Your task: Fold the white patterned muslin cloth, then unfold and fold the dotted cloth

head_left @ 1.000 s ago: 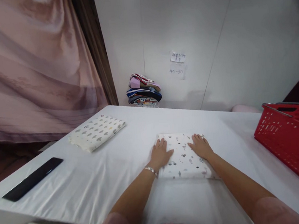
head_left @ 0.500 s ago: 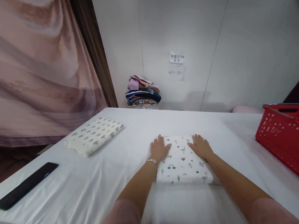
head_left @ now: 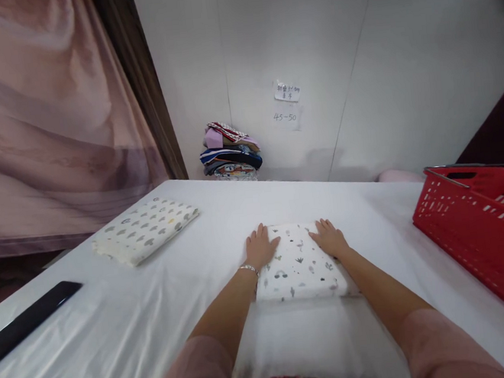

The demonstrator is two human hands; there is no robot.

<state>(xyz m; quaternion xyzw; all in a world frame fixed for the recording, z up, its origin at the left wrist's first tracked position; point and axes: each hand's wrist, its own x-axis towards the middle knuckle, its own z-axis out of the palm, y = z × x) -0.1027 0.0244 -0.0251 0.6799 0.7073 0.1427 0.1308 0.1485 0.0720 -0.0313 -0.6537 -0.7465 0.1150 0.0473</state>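
Note:
A folded white cloth with small plant and rainbow prints lies flat in front of me on the white-covered table. My left hand rests on its far left corner, fingers spread, with a bracelet at the wrist. On the far right corner lies my right hand, its fingers also apart. Neither hand is closed around the cloth. Another folded cloth, cream with grey cloud-like shapes, is on the left part of the table, away from both hands.
A red plastic basket stands at the right. At the left edge lies a flat black object. Behind the table are a stack of folded fabrics and a wall with paper signs. A pink curtain hangs at left.
The whole view has shifted slightly, so things appear a little further left and higher. Both hands remain on the far corners of the printed cloth.

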